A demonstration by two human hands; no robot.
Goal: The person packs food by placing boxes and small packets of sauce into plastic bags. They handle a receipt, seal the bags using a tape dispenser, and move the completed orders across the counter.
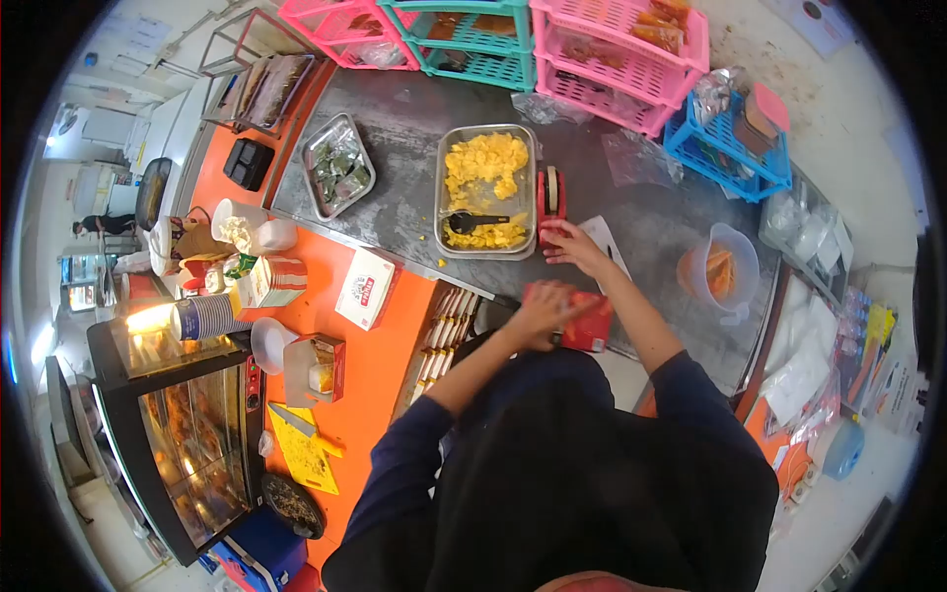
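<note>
My left hand (541, 316), slightly blurred, is closed over a flat red carton (590, 328) at the table's near edge; the hand covers part of it. Fingers apart, my right hand (572, 247) reaches to the near end of a narrow red box (551, 194) with something pale inside. I cannot make out that filling. Left of this box is a metal tray (441, 187) of yellow scrambled egg (485, 161), with a black scoop (478, 222) lying in the egg. A white sheet (604, 242) lies beside my right hand.
A smaller metal tray (338, 166) holds dark wrapped pieces. Pink baskets (619, 94) and a blue basket (730, 148) line the back. A plastic jug (718, 271) stands right. On the orange counter are a white-and-red box (367, 288), a knife (293, 419) and a glass food warmer (192, 444).
</note>
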